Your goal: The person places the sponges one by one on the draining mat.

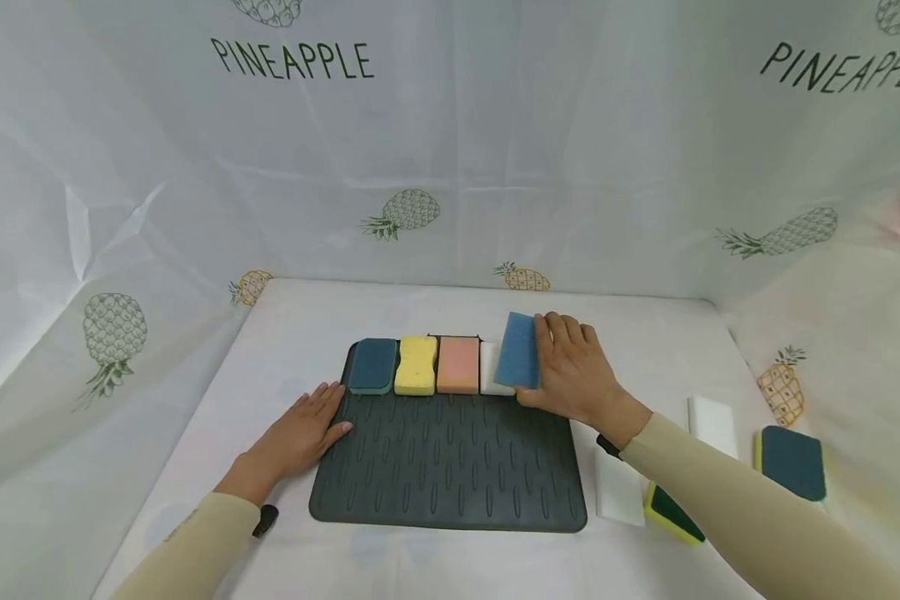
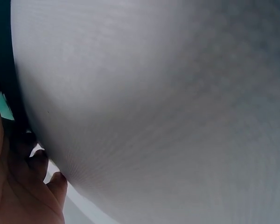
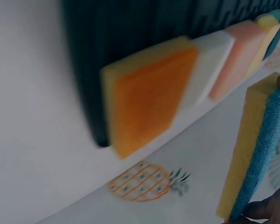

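My right hand (image 1: 573,371) pinches a blue-and-yellow sponge (image 1: 517,350) by its edges, tilted up over the far right part of a dark ridged mat (image 1: 450,467). Along the mat's far edge lie a teal sponge (image 1: 372,364), a notched yellow sponge (image 1: 416,365), a pink sponge (image 1: 458,364) and a white sponge (image 1: 487,367). An orange sponge (image 3: 151,102) ends that row in the right wrist view; the right hand hides it from the head view. With fingers extended, my left hand (image 1: 300,429) rests at the mat's left edge.
Right of the mat lie two white blocks, a nearer one (image 1: 621,492) and a farther one (image 1: 712,425). Near them are a green-and-yellow sponge (image 1: 673,512) and a dark teal sponge (image 1: 792,462). A pineapple-print sheet (image 1: 450,150) hangs behind the table.
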The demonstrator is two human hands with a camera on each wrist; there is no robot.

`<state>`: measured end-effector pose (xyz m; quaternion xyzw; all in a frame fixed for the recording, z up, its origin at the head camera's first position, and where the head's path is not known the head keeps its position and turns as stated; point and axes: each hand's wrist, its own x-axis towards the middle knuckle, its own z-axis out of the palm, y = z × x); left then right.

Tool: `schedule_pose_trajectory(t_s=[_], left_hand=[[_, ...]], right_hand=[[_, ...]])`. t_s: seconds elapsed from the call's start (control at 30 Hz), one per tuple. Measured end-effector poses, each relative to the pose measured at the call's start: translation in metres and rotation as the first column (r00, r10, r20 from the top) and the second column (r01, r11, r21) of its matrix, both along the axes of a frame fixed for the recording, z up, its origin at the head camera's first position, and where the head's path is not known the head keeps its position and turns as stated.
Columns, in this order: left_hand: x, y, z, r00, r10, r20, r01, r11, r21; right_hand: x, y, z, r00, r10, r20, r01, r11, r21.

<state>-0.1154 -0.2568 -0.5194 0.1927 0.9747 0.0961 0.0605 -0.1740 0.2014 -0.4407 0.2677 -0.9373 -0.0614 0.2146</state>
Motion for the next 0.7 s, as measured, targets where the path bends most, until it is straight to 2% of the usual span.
schedule_pose_trajectory(t_s=[0.13,0.3,0.43,0.57,0.7], left_hand=[[0.0,-0.001,0.003,1.0,0.001,0.003,-0.001,1.0,0.006],[-0.001,-0.003,0.003,1.0,-0.001,0.004,0.001,1.0,0.012],[-0.002,-0.003,0.001,1.0,0.0,-0.012,0.0,1.0,0.01],[-0.002,-0.002,0.001,1.0,-0.008,-0.004,0.008,1.0,0.023],[-0.005,-0.005,0.001,1.0,-0.014,-0.001,0.014,0.999,0.029]], right_hand=[[0.008,-0.034,-0.003,1.0,0.025,0.016,-0.024,1.0,-0.019],[0.026,-0.084,-0.008,0.994,0.095,0.046,-0.094,0.995,-0.039],[0.042,-0.126,-0.013,0.98,0.175,0.099,-0.171,0.984,-0.049],[0.056,-0.159,-0.019,0.967,0.207,0.147,-0.206,0.978,-0.024],[0.067,-0.179,-0.027,0.952,0.224,0.207,-0.23,0.973,0.006]])
